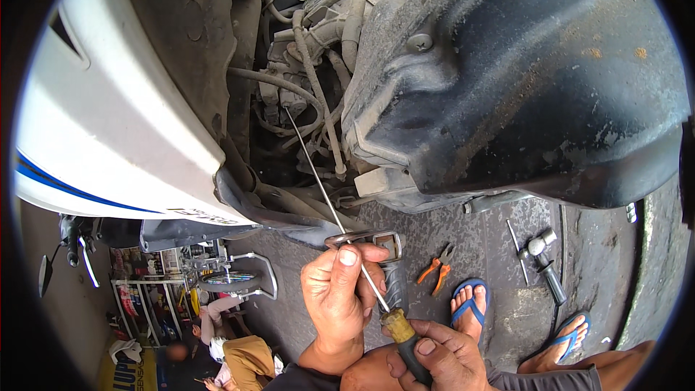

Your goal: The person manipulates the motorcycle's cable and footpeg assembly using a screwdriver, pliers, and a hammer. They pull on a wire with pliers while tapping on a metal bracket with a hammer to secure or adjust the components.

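A long, thin screwdriver (318, 177) slants up into the opening between a motorcycle's white body panel (123, 101) and a dusty black plastic cover (536, 87). My right hand (452, 358) is wrapped round its yellow and black handle (400, 329). Higher up, my left hand (334, 293) pinches the shaft between thumb and fingers, beside a metal footpeg bracket (387, 242). The screwdriver's tip appears at a small dusty engine part (288, 94); whether it touches cannot be seen clearly. Bent rubber hoses (311, 65) surround that spot.
On the grey floor lie orange-handled pliers (434, 269), a thin metal rod (517, 250) and a hammer (544, 261). My feet in blue flip-flops (470, 300) are near them. At lower left are another person (242, 362), a wheel (228, 280) and a stocked rack (148, 297).
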The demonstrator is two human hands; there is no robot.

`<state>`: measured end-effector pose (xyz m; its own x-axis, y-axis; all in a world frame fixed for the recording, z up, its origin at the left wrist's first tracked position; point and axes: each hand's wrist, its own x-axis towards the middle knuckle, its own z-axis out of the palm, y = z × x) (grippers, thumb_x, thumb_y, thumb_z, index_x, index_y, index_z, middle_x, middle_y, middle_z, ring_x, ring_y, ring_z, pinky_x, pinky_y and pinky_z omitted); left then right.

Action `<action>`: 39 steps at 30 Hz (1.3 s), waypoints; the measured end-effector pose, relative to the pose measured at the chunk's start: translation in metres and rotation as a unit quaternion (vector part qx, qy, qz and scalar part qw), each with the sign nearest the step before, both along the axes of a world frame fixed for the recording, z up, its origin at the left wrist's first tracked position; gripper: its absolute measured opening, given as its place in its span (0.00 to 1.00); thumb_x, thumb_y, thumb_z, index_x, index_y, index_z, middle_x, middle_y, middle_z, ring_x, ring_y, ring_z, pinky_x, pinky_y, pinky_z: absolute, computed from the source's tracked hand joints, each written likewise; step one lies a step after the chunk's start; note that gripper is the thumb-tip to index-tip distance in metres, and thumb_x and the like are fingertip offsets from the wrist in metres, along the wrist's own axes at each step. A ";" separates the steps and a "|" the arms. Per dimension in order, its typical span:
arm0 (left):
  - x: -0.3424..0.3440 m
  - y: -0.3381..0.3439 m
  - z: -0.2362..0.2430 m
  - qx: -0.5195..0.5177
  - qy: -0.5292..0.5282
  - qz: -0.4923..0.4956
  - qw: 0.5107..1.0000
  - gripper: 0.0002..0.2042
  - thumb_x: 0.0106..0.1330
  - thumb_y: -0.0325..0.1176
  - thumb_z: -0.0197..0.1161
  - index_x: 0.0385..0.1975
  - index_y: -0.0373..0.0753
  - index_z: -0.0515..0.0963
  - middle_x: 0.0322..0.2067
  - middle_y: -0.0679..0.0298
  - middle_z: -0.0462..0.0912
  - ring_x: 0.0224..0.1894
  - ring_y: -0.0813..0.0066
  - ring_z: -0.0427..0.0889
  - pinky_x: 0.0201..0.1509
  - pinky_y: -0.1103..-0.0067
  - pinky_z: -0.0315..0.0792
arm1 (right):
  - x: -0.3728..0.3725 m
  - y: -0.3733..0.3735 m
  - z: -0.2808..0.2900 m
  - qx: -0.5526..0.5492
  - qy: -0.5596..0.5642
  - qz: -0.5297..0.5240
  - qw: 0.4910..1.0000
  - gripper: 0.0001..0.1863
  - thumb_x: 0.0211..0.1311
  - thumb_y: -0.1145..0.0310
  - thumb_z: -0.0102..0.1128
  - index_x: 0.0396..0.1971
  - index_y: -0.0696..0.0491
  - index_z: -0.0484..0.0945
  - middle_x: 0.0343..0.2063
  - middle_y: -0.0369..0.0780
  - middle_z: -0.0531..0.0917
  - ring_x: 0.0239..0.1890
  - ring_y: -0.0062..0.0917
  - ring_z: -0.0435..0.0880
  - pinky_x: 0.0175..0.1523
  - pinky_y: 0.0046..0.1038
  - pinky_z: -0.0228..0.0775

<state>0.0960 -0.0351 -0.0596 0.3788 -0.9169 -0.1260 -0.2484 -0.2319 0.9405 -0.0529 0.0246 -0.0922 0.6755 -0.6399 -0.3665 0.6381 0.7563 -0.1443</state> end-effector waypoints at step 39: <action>0.020 -0.007 -0.008 -0.052 0.032 -0.104 0.993 0.16 0.70 0.31 0.60 0.53 0.31 0.68 0.46 0.46 0.83 0.17 0.90 0.69 0.20 0.89 0.63 | 0.021 -0.005 0.008 -0.351 0.584 -0.123 0.722 0.06 0.56 0.67 0.67 0.32 0.51 0.81 0.21 0.40 0.84 0.21 0.36 0.83 0.51 0.41 0.67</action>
<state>0.1158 -0.0416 -0.0677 0.1746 -0.9836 -0.0444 -0.2192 -0.0828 0.9722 -0.0323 0.0193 -0.0846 0.0030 -0.9926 -0.1217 -0.1267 0.1203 -0.9846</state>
